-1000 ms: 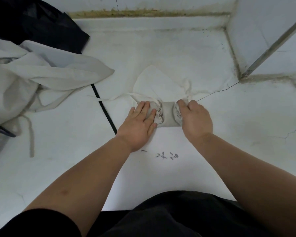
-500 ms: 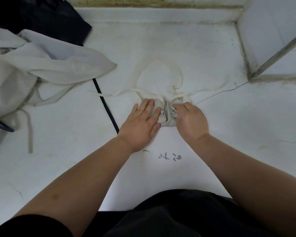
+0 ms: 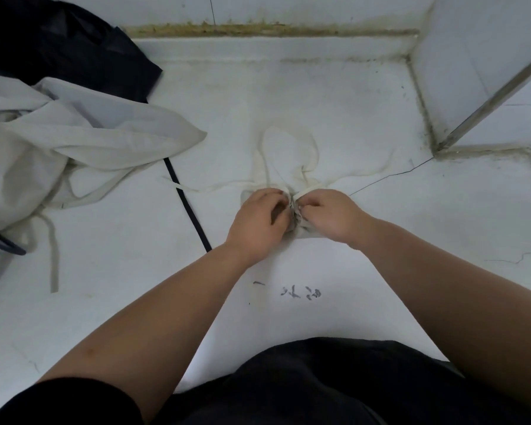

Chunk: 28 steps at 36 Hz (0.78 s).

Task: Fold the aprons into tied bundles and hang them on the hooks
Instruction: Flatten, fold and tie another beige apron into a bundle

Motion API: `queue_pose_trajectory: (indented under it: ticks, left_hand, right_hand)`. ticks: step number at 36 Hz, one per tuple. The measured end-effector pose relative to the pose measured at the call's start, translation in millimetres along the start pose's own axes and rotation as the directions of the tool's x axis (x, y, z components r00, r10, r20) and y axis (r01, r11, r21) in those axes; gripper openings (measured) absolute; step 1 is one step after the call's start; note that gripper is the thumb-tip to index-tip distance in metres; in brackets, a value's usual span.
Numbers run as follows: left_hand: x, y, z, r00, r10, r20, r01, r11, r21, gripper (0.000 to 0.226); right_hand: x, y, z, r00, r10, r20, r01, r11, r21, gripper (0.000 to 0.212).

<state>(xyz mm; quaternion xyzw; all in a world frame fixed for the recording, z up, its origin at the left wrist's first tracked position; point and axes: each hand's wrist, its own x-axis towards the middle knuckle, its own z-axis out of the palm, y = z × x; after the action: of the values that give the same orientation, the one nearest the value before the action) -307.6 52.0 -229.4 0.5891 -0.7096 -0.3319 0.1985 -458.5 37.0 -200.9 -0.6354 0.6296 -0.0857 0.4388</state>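
At the centre of the counter [image 3: 380, 271], the left hand [image 3: 258, 219] and right hand [image 3: 328, 214] grip the rolled apron bundle [image 3: 301, 232] with curled fingers. Its straps [image 3: 261, 148] lie loose beyond, not yet tied. Hanging remains, and unfolded aprons [image 3: 74, 142] wait at left. Dark handwriting [image 3: 301, 292] nearer is illegible.

One wide-angle head view, steeply down and forward, close over left hand [image 3: 258, 220] and right hand [image 3: 333, 216]

Dark scrawl [image 3: 301, 292] on white surface [image 3: 396, 256], seemingly illegible
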Motion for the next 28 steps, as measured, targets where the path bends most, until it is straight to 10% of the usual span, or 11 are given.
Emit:
queue_pose_trajectory:
  ticks: [5,10,20,28]
  left_hand:
    - [2.0,6.0,0.4,0.995,-0.057,-0.085,0.07,0.986,0.155,0.027]
    - [4.0,17.7,-5.3,0.997,-0.011,-0.081,0.053,0.843,0.535,0.03]
    - [14.9,15.3,-9.3,0.957,-0.291,0.018,0.284,0.916,-0.285,0.004]
    - [10.6,16.1,-6.0,0.948,-0.317,-0.03,0.26,0.826,-0.5,0.019]
  right_hand:
    - [6.6,-3.6,-4.6,0.997,0.081,0.011,-0.081,0.968,0.238,0.033]
    - [10.1,-13.8,-6.1,0.999,-0.03,0.022,0.031,0.999,-0.029,0.02]
    - [15.3,-17.2,-6.8,0.996,-0.086,0.012,0.085,0.994,0.067,0.014]
    - [20.3,-13.6,-5.7,1.0,-0.009,-0.028,0.013,0.988,0.152,0.04]
